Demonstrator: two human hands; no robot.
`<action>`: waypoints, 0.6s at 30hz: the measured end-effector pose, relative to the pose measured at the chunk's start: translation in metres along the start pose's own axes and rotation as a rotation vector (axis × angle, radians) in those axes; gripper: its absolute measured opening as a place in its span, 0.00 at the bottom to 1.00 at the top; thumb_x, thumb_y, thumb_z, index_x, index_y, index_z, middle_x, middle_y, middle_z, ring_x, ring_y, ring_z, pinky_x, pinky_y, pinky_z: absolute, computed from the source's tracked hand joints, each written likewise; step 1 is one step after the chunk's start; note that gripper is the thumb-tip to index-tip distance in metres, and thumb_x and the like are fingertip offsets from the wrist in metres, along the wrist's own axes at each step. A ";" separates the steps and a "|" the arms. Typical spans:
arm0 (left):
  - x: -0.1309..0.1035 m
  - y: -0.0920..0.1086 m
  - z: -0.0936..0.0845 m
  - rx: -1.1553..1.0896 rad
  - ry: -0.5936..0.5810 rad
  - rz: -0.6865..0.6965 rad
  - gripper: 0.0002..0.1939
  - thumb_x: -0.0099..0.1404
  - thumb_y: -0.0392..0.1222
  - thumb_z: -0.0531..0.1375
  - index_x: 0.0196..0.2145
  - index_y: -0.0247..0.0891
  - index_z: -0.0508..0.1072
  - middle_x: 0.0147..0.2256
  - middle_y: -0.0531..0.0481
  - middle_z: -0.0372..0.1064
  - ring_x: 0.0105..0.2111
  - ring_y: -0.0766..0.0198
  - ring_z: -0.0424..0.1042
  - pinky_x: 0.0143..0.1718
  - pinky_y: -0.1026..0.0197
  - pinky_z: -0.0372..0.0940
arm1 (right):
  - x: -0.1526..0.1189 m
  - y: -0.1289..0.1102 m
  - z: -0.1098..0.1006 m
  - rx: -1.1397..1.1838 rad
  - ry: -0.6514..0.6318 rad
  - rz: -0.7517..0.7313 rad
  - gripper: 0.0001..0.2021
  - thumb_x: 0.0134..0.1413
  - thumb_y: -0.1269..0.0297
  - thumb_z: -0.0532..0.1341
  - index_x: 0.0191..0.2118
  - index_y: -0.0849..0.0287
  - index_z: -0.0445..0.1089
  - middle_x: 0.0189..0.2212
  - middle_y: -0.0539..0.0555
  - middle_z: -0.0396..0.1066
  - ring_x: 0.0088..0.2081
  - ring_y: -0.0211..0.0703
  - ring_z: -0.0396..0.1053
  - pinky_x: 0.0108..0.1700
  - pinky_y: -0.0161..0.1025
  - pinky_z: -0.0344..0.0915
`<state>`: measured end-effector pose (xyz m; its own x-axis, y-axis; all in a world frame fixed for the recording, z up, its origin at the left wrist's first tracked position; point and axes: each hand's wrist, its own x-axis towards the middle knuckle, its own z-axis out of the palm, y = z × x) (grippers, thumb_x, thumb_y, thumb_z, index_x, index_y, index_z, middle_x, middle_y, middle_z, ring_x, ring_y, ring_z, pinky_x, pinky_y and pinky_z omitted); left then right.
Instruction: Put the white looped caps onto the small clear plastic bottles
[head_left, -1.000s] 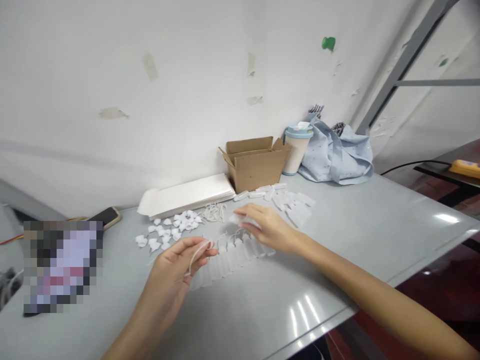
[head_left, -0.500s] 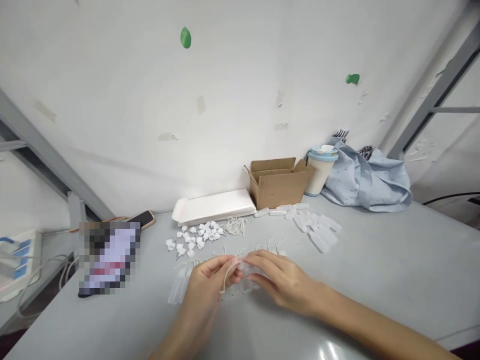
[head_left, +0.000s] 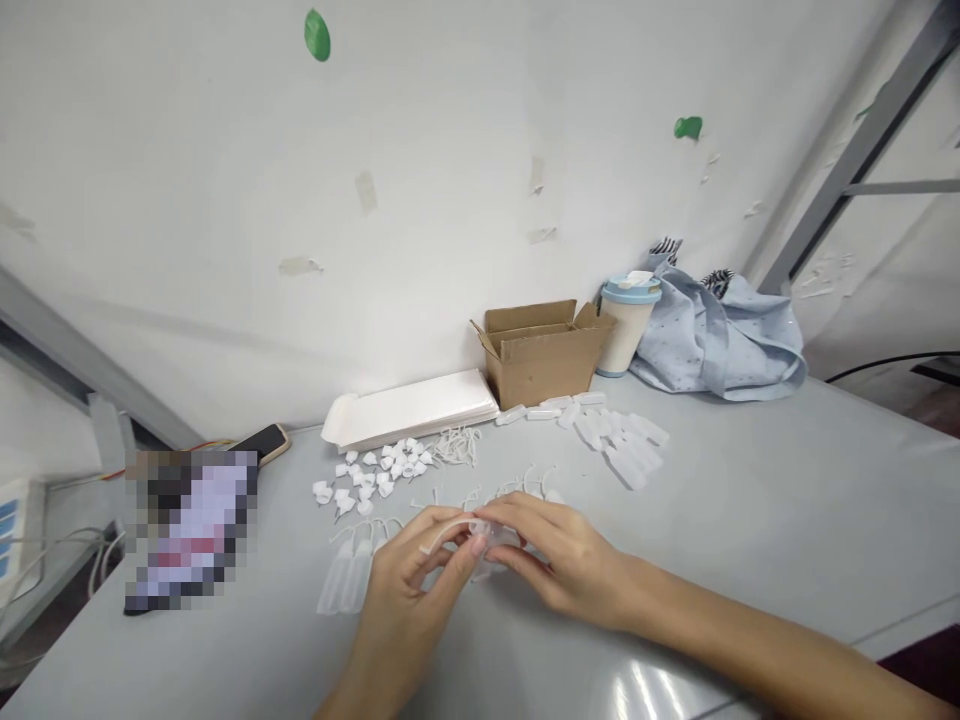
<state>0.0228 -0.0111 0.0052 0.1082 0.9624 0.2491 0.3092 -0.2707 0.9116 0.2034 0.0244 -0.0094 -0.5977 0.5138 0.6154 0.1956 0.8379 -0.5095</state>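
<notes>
Over the grey table (head_left: 750,520), my left hand (head_left: 412,580) is closed, thumb and fingers pinching the neck end of a small translucent plastic bottle (head_left: 501,537). A white cord (head_left: 442,532) runs from that end across the left fingers. Opposite, my right hand (head_left: 566,550) grips the bottle's body between thumb and fingers, which partly hide it. Left of the hands lie several clear bottles (head_left: 341,580) with cords coming out of their tops. More corded pieces lie partly hidden behind the fingers. Small white caps (head_left: 386,485) and a heap of loose cords (head_left: 457,447) are farther back.
Loose translucent bottles (head_left: 626,450) lie to the right. Along the wall stand a stack of white envelopes (head_left: 412,405), an open cardboard box (head_left: 547,365), a lidded cup (head_left: 626,325) and a light-blue bag (head_left: 720,340). A phone (head_left: 270,440) and a blurred item (head_left: 195,530) lie left.
The left thumb has shifted to the near side of the bottle neck, and the cord now lies more level, pointing left. The view has turned slightly. Both hands keep their hold.
</notes>
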 end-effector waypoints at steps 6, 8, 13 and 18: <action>0.001 -0.002 0.004 0.029 -0.034 -0.056 0.08 0.61 0.42 0.58 0.35 0.40 0.76 0.34 0.49 0.71 0.33 0.63 0.71 0.30 0.66 0.70 | -0.003 0.002 0.003 -0.110 0.041 0.003 0.13 0.59 0.73 0.54 0.49 0.65 0.63 0.39 0.61 0.70 0.40 0.43 0.69 0.40 0.39 0.70; -0.001 -0.001 0.007 0.067 -0.034 -0.054 0.09 0.61 0.43 0.57 0.36 0.40 0.75 0.34 0.48 0.71 0.33 0.62 0.72 0.31 0.66 0.70 | -0.002 -0.002 0.002 -0.092 0.065 0.038 0.11 0.58 0.73 0.54 0.48 0.65 0.64 0.38 0.60 0.71 0.39 0.43 0.70 0.38 0.38 0.70; -0.005 0.004 0.010 0.113 -0.034 -0.026 0.10 0.63 0.42 0.55 0.39 0.41 0.74 0.34 0.48 0.71 0.33 0.63 0.72 0.30 0.66 0.70 | 0.002 -0.011 -0.001 0.169 0.027 0.391 0.06 0.57 0.68 0.58 0.41 0.59 0.68 0.33 0.52 0.73 0.34 0.38 0.71 0.33 0.33 0.70; -0.006 0.002 0.013 0.147 0.026 -0.009 0.09 0.61 0.43 0.58 0.38 0.39 0.74 0.33 0.47 0.71 0.31 0.62 0.71 0.27 0.65 0.70 | -0.006 -0.006 0.008 -0.096 0.091 0.200 0.05 0.57 0.71 0.55 0.40 0.62 0.64 0.34 0.58 0.71 0.33 0.42 0.71 0.31 0.37 0.70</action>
<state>0.0351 -0.0181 0.0009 0.0809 0.9644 0.2517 0.4452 -0.2608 0.8566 0.1998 0.0148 -0.0144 -0.4683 0.6818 0.5620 0.3784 0.7295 -0.5697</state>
